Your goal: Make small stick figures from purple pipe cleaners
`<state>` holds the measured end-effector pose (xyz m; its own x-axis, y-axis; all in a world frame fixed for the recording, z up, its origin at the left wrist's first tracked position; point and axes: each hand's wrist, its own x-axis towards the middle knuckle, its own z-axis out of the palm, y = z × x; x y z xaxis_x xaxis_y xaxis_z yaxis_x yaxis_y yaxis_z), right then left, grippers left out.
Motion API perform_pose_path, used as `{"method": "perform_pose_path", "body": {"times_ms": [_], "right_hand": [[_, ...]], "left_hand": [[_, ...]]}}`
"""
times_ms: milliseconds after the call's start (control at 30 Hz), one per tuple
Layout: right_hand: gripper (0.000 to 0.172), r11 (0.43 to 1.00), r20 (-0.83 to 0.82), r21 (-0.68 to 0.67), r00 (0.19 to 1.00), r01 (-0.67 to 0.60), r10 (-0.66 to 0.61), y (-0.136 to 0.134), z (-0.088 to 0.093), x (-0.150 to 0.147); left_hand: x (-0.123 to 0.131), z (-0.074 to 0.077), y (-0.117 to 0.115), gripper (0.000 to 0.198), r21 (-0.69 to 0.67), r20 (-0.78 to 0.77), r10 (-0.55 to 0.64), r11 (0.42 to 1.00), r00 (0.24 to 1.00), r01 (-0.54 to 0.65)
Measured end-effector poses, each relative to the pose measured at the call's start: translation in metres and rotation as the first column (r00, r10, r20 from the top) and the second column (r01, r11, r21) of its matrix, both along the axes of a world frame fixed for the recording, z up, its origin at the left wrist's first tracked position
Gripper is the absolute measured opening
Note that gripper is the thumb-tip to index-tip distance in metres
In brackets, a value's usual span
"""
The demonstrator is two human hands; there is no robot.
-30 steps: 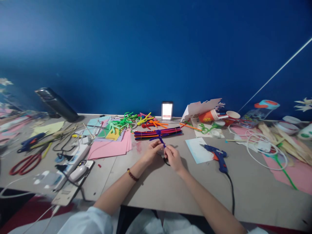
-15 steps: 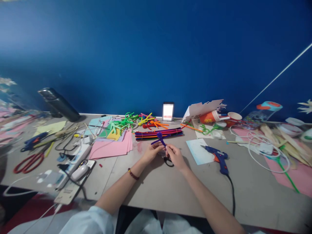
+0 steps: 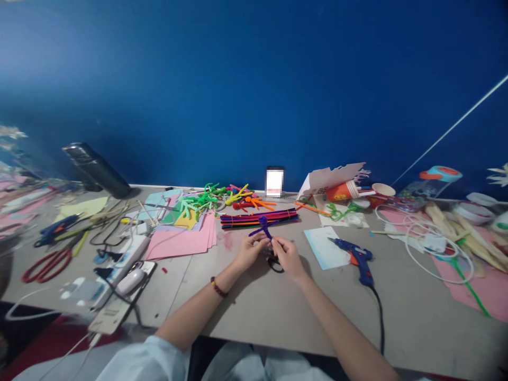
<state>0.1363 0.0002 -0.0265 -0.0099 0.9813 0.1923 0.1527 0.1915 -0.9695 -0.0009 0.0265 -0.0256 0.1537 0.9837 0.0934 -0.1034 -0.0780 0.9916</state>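
Between my two hands is a bent purple pipe cleaner (image 3: pixel 264 224), its top end curled into a small knob and short arms sticking out sideways. My left hand (image 3: pixel 251 251) pinches its lower part from the left. From the right, my right hand (image 3: pixel 287 256) grips the same piece with thumb and fingertips. Under my hands lies a pair of scissors with black handles (image 3: pixel 275 265), mostly covered. Just beyond them rests a banded bundle of pipe cleaners (image 3: pixel 238 219) in purple, red and other dark colours.
A blue glue gun (image 3: pixel 357 256) lies on a card to the right, its cord running off the front edge. Figures of green pipe cleaner (image 3: pixel 204 198), pink paper (image 3: pixel 180 242) and a power strip (image 3: pixel 125 264) are on the left. A phone (image 3: pixel 274 182) leans against the blue wall.
The purple pipe cleaner's top has tipped slightly right and down. Both hands keep their pinch and have barely moved.
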Motion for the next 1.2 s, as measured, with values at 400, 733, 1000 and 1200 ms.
{"method": "perform_pose_path", "body": {"times_ms": [400, 733, 1000, 1200], "right_hand": [[0.03, 0.935, 0.357, 0.326, 0.899, 0.136, -0.255, -0.007, -0.001, -0.004], [0.03, 0.909, 0.468, 0.399, 0.826, 0.12, -0.314, -0.011, -0.007, -0.009], [0.036, 0.988, -0.044, -0.025, 0.988, 0.149, -0.15, -0.002, 0.005, 0.002], [0.037, 0.936, -0.562, -0.317, 0.825, -0.153, -0.055, 0.007, 0.004, 0.002]], "left_hand": [[0.01, -0.008, -0.004, 0.022, -0.023, 0.055, 0.055, 0.998, 0.997, -0.054], [0.011, -0.012, -0.002, 0.022, -0.036, 0.144, 0.039, 0.999, 0.989, -0.035], [0.011, -0.005, -0.006, 0.028, -0.258, 0.359, -0.12, 0.94, 0.925, 0.222], [0.012, -0.009, -0.007, 0.027, -0.242, 0.463, -0.25, 0.887, 0.85, 0.392]]}}
